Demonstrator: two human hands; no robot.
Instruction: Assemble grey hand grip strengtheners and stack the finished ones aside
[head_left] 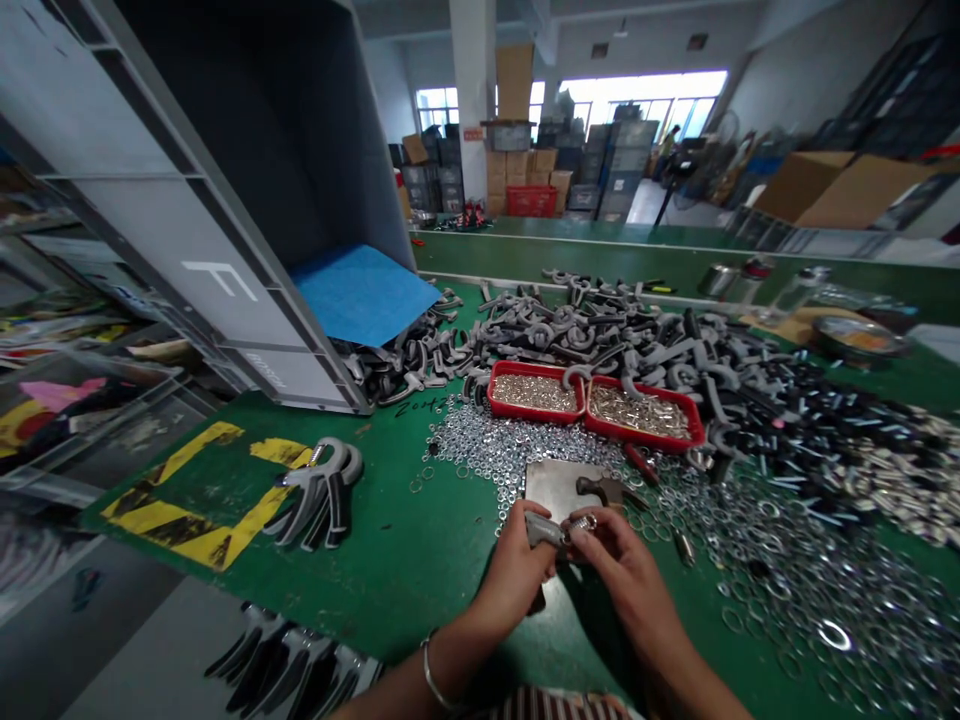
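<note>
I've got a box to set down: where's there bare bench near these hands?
Bare green bench shows between the left hand and the gray-handled grips, running up under the tipped gray bin to the spilled steel washers. It's crowded right of the right hand, where washers spread, and around the red trays, among piled gray parts.

The left hand [514,578] and the right hand [616,572] are raised close together in front of the body, with the fingers [592,530] curled inward. On the left wrist [457,645] is a thin metal bangle [430,680], and both forearms [679,660] come up from the bottom of view.
</note>
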